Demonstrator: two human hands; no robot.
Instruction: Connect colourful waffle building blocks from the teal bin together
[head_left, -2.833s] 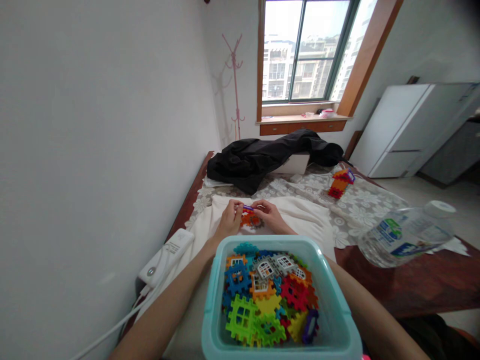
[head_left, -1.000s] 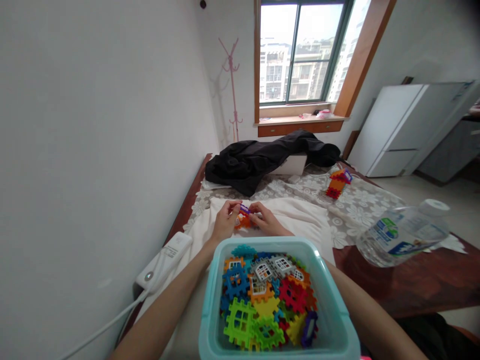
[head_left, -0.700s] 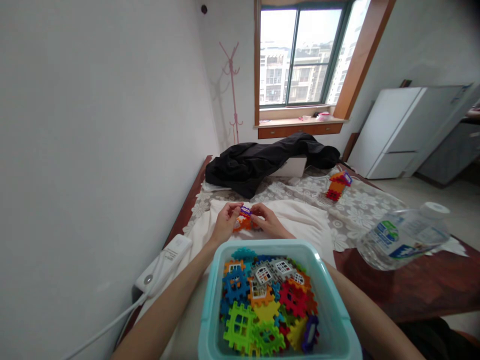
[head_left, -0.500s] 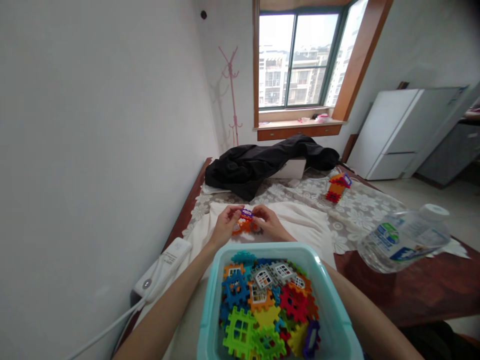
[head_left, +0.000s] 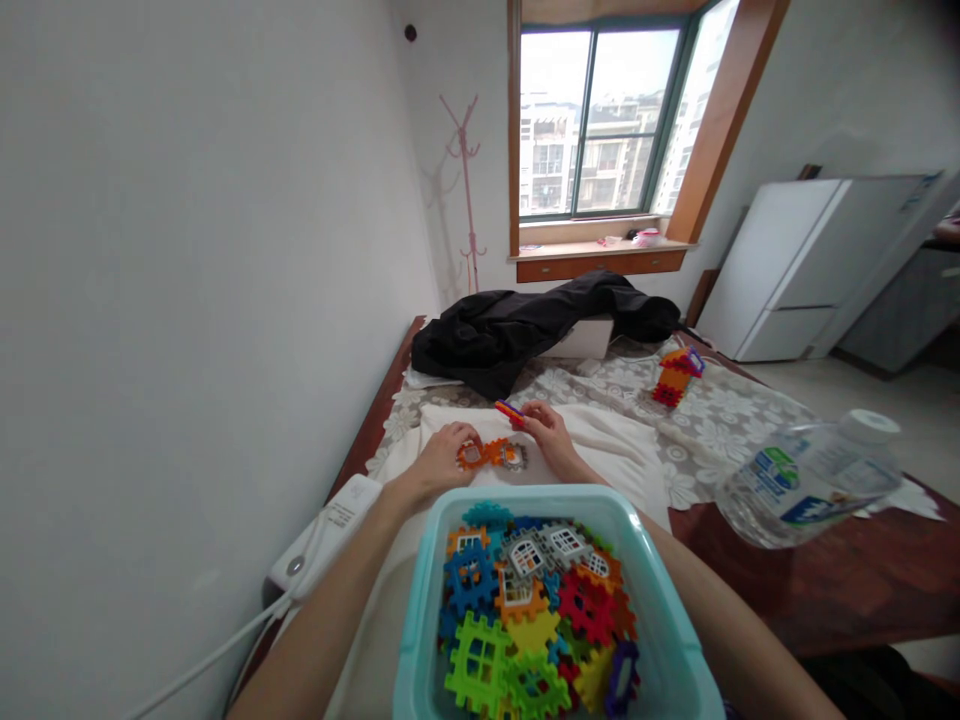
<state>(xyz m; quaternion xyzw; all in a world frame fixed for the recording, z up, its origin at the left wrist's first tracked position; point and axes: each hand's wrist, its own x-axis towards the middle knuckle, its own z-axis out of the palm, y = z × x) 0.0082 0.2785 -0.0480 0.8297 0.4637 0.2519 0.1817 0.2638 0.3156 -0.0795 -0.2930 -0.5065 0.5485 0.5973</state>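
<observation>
My right hand (head_left: 553,440) pinches a thin red and purple pair of building pieces (head_left: 510,412), seen nearly edge-on above the white cloth. With curled fingers, my left hand (head_left: 444,458) grips the left end of a flat row of orange building pieces (head_left: 491,453). That row lies on the cloth, and a grey window-like piece (head_left: 514,457) shows at its right end. Nearer to me, between my forearms, stands a light-blue plastic tub (head_left: 411,600) with several notched pieces in green, blue, orange, grey, red and yellow.
A small orange and red block house (head_left: 675,378) stands at the right on the flowered tablecloth. The large clear bottle (head_left: 806,480) is at the table's right side. Black cloth (head_left: 510,330) lies at the back. A white power strip (head_left: 326,535) runs along the left wall.
The red and purple pieces were between both hands; now only my right hand holds them, a little higher and to the right. My left hand has dropped to the orange pieces.
</observation>
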